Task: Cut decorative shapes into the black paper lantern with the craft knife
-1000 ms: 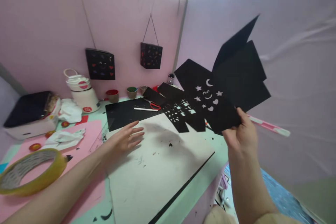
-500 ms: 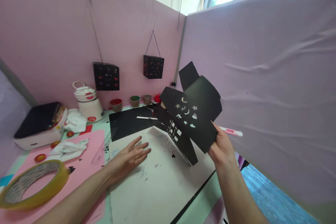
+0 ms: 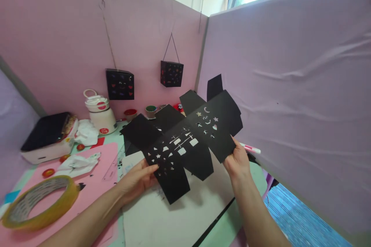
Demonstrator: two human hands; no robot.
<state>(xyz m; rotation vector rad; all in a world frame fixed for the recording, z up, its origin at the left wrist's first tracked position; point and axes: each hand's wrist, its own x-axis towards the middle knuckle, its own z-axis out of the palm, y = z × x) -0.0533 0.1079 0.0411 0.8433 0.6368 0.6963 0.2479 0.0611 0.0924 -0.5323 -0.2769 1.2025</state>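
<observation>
A black paper cut-out (image 3: 199, 154) with several flaps spans the space between my hands, above a white board (image 3: 150, 220). Moon, star, heart and square shapes are cut through it. Its left edge is pinched by my left hand (image 3: 139, 179), thumb on top and fingers partly hidden beneath. My right hand (image 3: 237, 158) grips a lower right flap, and a pink and white pen-like tool (image 3: 251, 148) sticks out behind that hand; whether the hand holds it too I cannot tell.
A yellow tape roll (image 3: 40, 202) lies on a pink mat (image 3: 95, 193) at left, near crumpled tissue (image 3: 78, 164). Behind stand a white bottle (image 3: 101, 115), a black-topped box (image 3: 46, 135) and small paint cups (image 3: 150, 111). Two black lanterns (image 3: 120, 85) hang against the pink wall.
My left hand has gone from open and empty to holding the cut-out's left edge. The cut-out has been spread out wide and lifted on its left side.
</observation>
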